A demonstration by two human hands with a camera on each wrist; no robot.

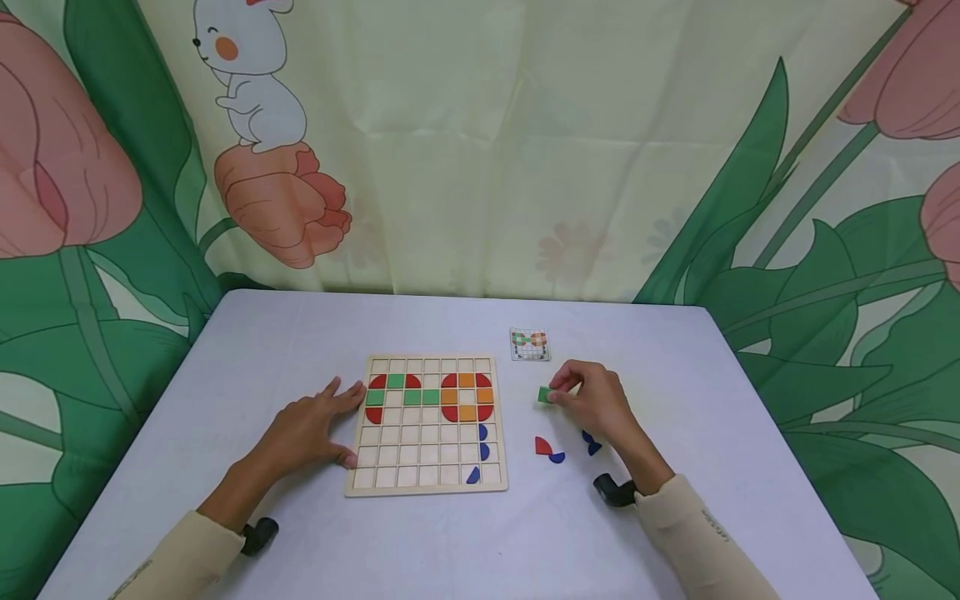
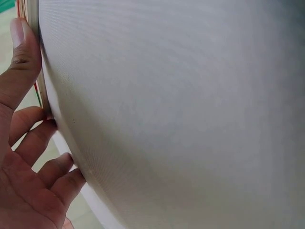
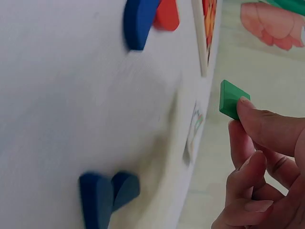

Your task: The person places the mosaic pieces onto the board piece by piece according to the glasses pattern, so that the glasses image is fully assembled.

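Note:
My right hand [image 1: 596, 400] pinches a green square tile [image 3: 231, 98] between thumb and finger, raised over the table to the right of the board. Spread along the left edge of the wooden grid board [image 1: 412, 454], my left hand [image 1: 311, 429] rests with thumb and fingertips at its rim. On the board, red, green and orange pieces fill cells in the upper rows. Three blue pieces [image 1: 483, 452] lie in the lower right cells. Near the right hand are a red quarter-round piece [image 1: 542, 446] and a blue half-round piece [image 1: 557, 457], with two more blue pieces [image 1: 592, 443] beside the wrist.
Behind the board's right corner lies a small pattern card [image 1: 530, 344] printed with a coloured grid. A white cloth covers the table [image 1: 420, 550]. A printed curtain [image 1: 480, 167] with tulips and a rabbit hangs at the table's back edge.

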